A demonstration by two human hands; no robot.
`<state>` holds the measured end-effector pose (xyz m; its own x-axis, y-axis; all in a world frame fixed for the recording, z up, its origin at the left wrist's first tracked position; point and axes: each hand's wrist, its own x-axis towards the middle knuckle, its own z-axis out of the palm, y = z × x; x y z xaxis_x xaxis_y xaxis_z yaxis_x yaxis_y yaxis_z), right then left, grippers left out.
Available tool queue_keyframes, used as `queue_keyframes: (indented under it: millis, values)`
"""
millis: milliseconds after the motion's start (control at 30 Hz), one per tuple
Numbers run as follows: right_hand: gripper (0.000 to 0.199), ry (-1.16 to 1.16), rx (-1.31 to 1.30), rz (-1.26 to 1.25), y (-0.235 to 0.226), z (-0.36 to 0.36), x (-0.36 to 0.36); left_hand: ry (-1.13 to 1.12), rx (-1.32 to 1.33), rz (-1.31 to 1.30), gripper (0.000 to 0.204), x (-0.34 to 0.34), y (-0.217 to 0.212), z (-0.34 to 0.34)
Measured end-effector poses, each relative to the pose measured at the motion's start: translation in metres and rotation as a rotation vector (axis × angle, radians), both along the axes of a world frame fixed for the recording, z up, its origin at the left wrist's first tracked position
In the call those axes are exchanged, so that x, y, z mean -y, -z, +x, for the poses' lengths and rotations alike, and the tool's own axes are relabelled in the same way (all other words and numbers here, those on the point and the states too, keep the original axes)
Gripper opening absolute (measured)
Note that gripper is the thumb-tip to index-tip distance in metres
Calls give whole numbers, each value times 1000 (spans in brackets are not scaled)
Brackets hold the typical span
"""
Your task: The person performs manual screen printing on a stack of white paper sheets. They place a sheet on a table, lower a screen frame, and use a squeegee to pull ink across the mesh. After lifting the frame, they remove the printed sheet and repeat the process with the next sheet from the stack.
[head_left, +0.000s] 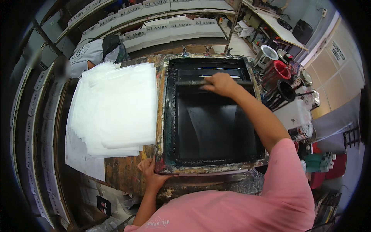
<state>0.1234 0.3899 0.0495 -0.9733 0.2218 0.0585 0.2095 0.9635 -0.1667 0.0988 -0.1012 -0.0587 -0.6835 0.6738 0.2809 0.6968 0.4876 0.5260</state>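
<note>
My right hand (221, 84) is closed around a dark squeegee (189, 83), which lies crosswise over the far part of a screen printing frame (208, 168). Black ink (201, 69) pools shiny beyond the squeegee, and the mesh (212, 131) on the near side looks dark and smooth. At the frame's near left corner, my left hand (150, 171) grips the wood, its thumb along the front edge. Some of its fingertips are hard to make out. Left of the frame lies a spread stack of white translucent sheets (123, 104).
Ink cans and tubs, including a red one (281, 70) and a black one (286, 91), crowd the right side. Clamps (207, 50) stand at the frame's far edge. Racks of printed white pieces (154, 33) run behind and left. Another person (87, 54) is beyond the sheets.
</note>
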Motion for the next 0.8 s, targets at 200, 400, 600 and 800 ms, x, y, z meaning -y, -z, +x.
queue_keyframes:
  millis: [200,400,600,800]
  values:
    - [41,-11,53,-190,-36,155,166,-24,273,355,115,-2,16,5]
    - [37,124,-178,165,-75,195,244,117,607,787,106,-34,-52,14]
    - [35,166,-528,427,-169,146,205,97,399,1100,95,-94,-140,-22]
    - [33,13,-672,485,-233,106,159,60,133,743,36,-193,-75,-138]
